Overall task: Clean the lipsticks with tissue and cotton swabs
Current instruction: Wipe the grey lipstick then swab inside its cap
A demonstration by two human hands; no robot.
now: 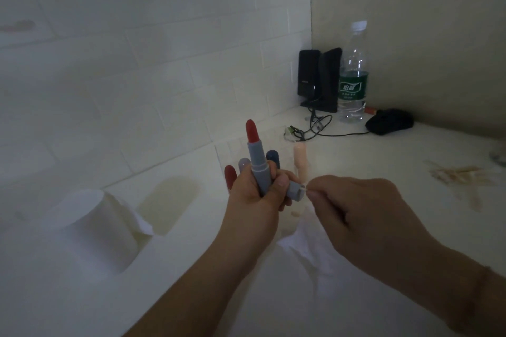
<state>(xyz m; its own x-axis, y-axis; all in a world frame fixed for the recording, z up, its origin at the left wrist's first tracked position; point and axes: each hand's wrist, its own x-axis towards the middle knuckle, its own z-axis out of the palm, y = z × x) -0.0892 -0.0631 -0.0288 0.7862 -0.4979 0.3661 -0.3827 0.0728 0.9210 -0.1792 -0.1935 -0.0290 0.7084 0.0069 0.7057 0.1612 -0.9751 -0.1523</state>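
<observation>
Two hands work close together: left hand (pixel 257 194) grips the upright lipstick (pixel 256 157) and its cap (pixel 297 191); right hand (pixel 364 210) pinches a swab at the cap's mouth. Tilting could smear red onto fingers.

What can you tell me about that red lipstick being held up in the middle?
The red lipstick stands nearly upright, tilted slightly left, above a pale table. Its rounded, matte red bullet is fully twisted out of a grey-blue tube that looks like plastic. The left hand grips the tube's lower part, fingers curled round it, hiding its base. Its cap is off; a matching grey piece, perhaps that cap, pokes out sideways from the same hand, where the right hand pinches something small and white against its end.
</observation>
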